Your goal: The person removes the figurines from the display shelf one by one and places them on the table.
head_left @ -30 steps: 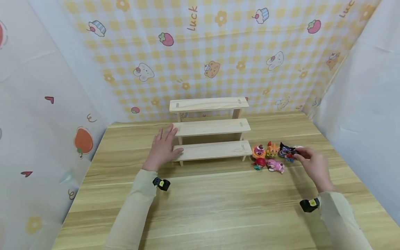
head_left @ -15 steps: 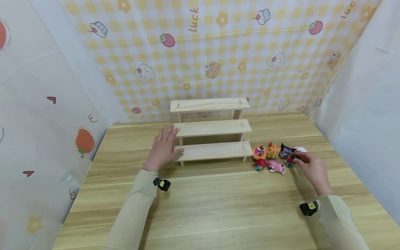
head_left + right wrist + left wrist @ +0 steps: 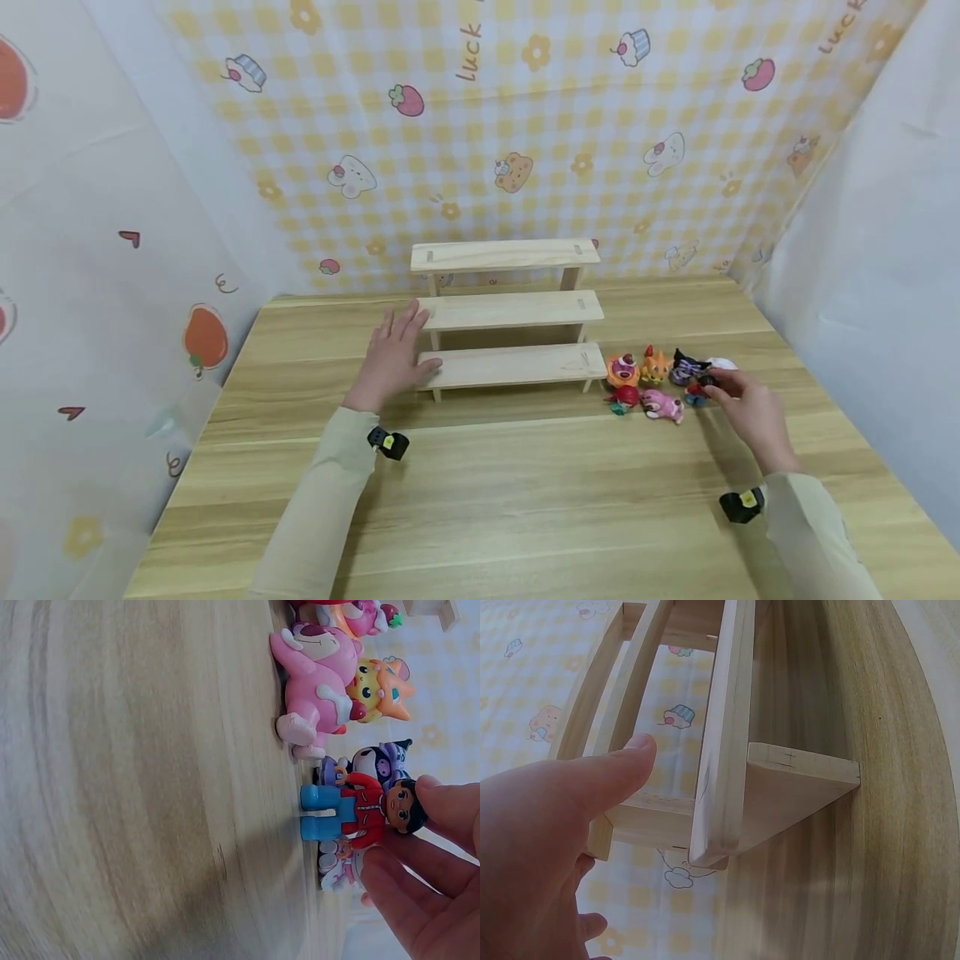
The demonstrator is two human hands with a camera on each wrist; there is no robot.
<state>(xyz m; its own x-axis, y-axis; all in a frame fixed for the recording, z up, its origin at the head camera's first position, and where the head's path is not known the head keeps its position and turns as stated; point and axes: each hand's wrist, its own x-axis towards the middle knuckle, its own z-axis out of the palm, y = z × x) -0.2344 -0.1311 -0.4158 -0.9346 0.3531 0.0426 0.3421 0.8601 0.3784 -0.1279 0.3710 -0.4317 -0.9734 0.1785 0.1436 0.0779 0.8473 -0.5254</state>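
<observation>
My right hand (image 3: pixel 753 414) pinches a small toy figure (image 3: pixel 360 814) in a red jacket and blue trousers by its dark-haired head. The figure is upright, its feet at or just over the table; contact is hard to tell. Right behind it are a black-and-purple figure (image 3: pixel 379 761) and a partly hidden white-and-pink one (image 3: pixel 341 870). Beside it lies a pink bear figure (image 3: pixel 319 682). At the left end of a three-tier wooden shelf (image 3: pixel 517 312), my left hand (image 3: pixel 386 362) rests with spread fingers. The left wrist view shows its thumb (image 3: pixel 626 761) lying along a board.
An orange-and-purple figure (image 3: pixel 623 371), a red-haired figure (image 3: pixel 625 398) and a yellow-and-orange figure (image 3: pixel 656 367) stand close to the shelf's right end. A checked cloth (image 3: pixel 555 125) hangs behind the table (image 3: pixel 525 500), and white cloths flank it.
The right hand has lowered the red-jacketed figure slightly and brought it a little nearer the front of the group. My left hand stays at the shelf. The head view has tilted slightly.
</observation>
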